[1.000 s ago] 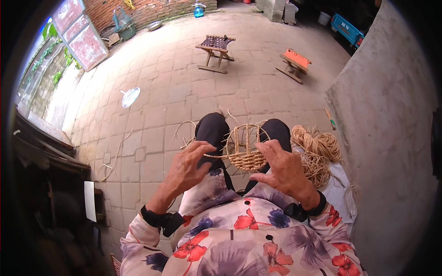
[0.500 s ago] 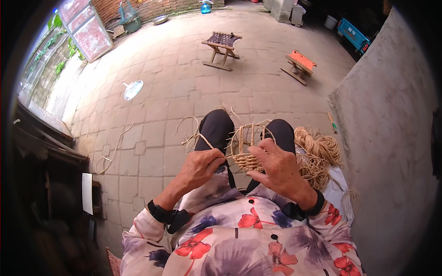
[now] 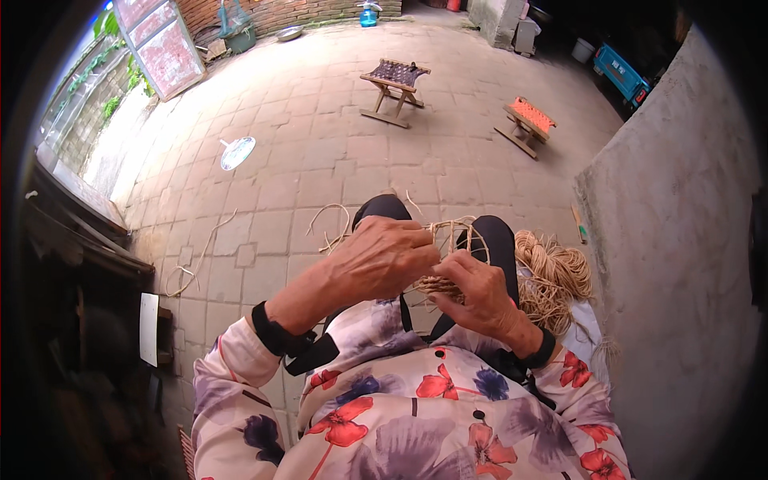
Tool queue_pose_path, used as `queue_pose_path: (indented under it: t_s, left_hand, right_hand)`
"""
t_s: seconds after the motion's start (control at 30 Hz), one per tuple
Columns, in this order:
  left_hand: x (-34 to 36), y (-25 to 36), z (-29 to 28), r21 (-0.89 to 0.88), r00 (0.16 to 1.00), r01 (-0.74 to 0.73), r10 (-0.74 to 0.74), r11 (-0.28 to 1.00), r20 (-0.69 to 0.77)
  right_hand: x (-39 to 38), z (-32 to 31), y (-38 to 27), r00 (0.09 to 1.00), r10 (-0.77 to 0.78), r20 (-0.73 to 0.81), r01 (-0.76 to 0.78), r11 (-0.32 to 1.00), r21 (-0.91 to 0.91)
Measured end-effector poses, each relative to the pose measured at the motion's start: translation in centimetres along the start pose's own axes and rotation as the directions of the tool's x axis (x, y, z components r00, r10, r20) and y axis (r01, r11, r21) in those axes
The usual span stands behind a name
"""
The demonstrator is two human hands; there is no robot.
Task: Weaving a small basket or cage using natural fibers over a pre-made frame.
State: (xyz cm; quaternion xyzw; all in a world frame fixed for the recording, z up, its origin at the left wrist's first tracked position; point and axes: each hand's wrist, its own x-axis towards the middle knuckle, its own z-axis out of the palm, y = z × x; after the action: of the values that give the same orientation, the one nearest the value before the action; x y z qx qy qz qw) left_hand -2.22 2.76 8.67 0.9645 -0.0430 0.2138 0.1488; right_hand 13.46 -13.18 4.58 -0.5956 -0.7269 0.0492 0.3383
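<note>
A small, partly woven basket [image 3: 437, 286] of tan cord sits between my knees, with a dense woven lower part and an open frame of upright strands above. My right hand [image 3: 484, 298] grips its near right side, thumb below and fingers bent over the edge. Across the basket's left side reaches my left hand [image 3: 382, 258], back upward and fingers curled in a pinch at the weave. Its fingertips and the working cord in them are mostly hidden. A loose cord end [image 3: 330, 224] curls out beyond my left knee.
A big bundle of tan cord [image 3: 552, 268] lies on white cloth [image 3: 582, 332] by my right leg, near a grey wall [image 3: 672, 200]. Ahead stand a dark-topped folding stool [image 3: 394, 84] and an orange one [image 3: 528, 124]. A round fan [image 3: 238, 153] and a loose cord [image 3: 202, 254] lie on the paving.
My left hand has moved right and slightly forward, from pulling the cord out at the side to over the basket. My right hand has closed more tightly on the basket's side.
</note>
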Motion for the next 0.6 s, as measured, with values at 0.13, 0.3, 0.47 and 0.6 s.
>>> queue_pose_path:
  t_s: [0.13, 0.3, 0.47, 0.6]
  left_hand:
    - [2.7, -3.0, 1.9, -0.035, 1.000, 0.014, -0.013, 0.999, 0.027]
    - [3.4, -4.0, 3.3, -0.104, 0.999, 0.016, -0.013, 0.994, 0.037]
    - [3.2, -4.0, 3.6, -0.049, 0.996, 0.039, -0.035, 0.998, 0.086]
    - [2.1, -3.2, 3.6, -0.148, 0.959, 0.150, -0.181, 0.977, -0.217]
  right_hand:
    - [-0.4, 0.6, 0.0, 0.996, -0.027, -0.085, 0.020, 0.996, -0.084]
    - [-0.3, 0.6, -0.3, 0.989, -0.101, -0.105, 0.082, 0.981, -0.177]
    - [0.0, 0.6, -0.7, 0.998, -0.063, 0.015, 0.065, 0.967, -0.248]
    - [0.6, 0.6, -1.4, 0.998, -0.031, 0.048, 0.043, 0.963, -0.267]
